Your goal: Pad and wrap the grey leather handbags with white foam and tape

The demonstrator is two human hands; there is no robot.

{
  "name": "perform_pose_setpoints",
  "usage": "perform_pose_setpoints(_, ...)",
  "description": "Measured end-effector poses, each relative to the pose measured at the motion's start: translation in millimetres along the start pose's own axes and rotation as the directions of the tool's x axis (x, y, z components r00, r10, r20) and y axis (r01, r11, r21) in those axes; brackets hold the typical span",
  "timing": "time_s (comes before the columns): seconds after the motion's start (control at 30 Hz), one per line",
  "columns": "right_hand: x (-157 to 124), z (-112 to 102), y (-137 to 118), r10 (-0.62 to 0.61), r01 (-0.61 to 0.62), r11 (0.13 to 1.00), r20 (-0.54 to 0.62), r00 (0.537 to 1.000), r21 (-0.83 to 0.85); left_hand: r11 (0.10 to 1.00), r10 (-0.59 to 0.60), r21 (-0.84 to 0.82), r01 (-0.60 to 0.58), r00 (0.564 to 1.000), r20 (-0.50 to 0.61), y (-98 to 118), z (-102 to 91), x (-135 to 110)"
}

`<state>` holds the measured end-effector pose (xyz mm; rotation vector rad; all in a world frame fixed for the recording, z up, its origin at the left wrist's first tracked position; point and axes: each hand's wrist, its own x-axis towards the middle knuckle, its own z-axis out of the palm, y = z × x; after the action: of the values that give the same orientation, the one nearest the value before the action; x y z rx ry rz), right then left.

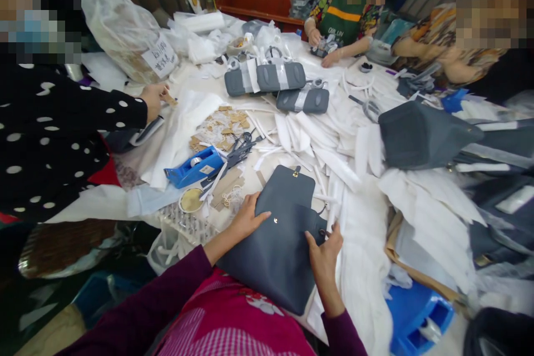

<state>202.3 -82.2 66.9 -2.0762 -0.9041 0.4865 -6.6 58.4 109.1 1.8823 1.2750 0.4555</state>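
The grey bag [271, 261] lies just before you, flap [287, 189] open; your left hand [247, 218] and right hand [325, 250] hold its two sides; this looks like a steadying step, and the next move calls for an even grip

White strips [334, 162] block the way past the bag [273, 253]. There's room over the flat sheet [365, 250] near the table's [252, 167] front edge.

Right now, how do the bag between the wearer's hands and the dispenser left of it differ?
The bag is dark grey, the dispenser bright blue. The bag is much larger than the dispenser. The left hand and right hand touch the bag; none touches the dispenser.
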Motion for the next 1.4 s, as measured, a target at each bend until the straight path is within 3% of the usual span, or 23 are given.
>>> perform_pose_setpoints(0.07,-9,-2,-2,0.045,-0.046,0.999,-0.038,0.998,-0.028,0.972,0.162,0.173,-0.158,0.987,-0.009,10,3.7,8)
perform_pose_setpoints(0.1,-14,-3,-4,0.076,-0.077,0.997,-0.046,0.996,-0.022,0.937,0.262,0.229,-0.264,0.964,0.040,17,6.9,15)
perform_pose_setpoints(0.17,-25,-2,-8,0.122,-0.122,0.992,-0.025,0.992,0.031,0.849,0.424,0.243,-0.469,0.880,0.214,32,18.3,34)
perform_pose_setpoints(0.27,-37,1,-14,0.196,-0.190,0.970,-0.022,0.980,0.150,0.775,0.474,0.204,-0.598,0.764,0.439,54,45.2,67)
perform_pose_setpoints(0.4,-43,-6,-19,0.299,-0.279,0.850,0.025,0.954,0.446,0.810,0.412,0.117,-0.574,0.700,0.584,71,69.9,102)
perform_pose_setpoints(0.53,-46,-20,-25,0.344,-0.318,0.755,0.066,0.937,0.574,0.882,0.432,-0.238,-0.407,0.496,0.753,77,60.1,119)
perform_pose_setpoints(0.6,-48,-23,-29,0.319,-0.312,0.761,0.091,0.943,0.569,0.904,0.425,-0.348,-0.248,0.436,0.793,79,51.3,122)
perform_pose_setpoints(0.7,-47,-19,-35,0.221,-0.275,0.802,0.164,0.961,0.530,0.913,0.383,-0.403,-0.063,0.474,0.793,81,47.7,122)
perform_pose_setpoints(0.83,-41,-10,-42,0.027,-0.155,0.876,0.273,0.962,0.458,0.856,0.424,-0.512,-0.071,0.662,0.618,82,60.5,116)
perform_pose_setpoints(0.9,-39,-8,-47,0.000,-0.136,0.899,0.310,0.951,0.417,0.837,0.433,-0.536,-0.110,0.731,0.526,84,67.8,115)
perform_pose_setpoints(0.97,-39,-6,-52,0.047,-0.172,0.911,0.322,0.946,0.374,0.841,0.440,-0.522,-0.141,0.739,0.510,85,73.9,117)
perform_pose_setpoints(1.1,-45,5,-53,0.247,-0.308,0.905,0.227,0.942,0.293,0.889,0.433,-0.398,-0.225,0.696,0.573,81,89.4,122)
perform_pose_setpoints(1.23,-46,25,-30,0.392,-0.407,0.891,0.113,0.913,0.202,0.908,0.390,-0.087,-0.410,0.753,0.530,62,114.9,123)
perform_pose_setpoints(1.4,-40,40,-7,0.426,-0.450,0.887,0.195,0.883,0.102,0.825,0.368,0.207,-0.526,0.778,0.509,40,140.2,121)
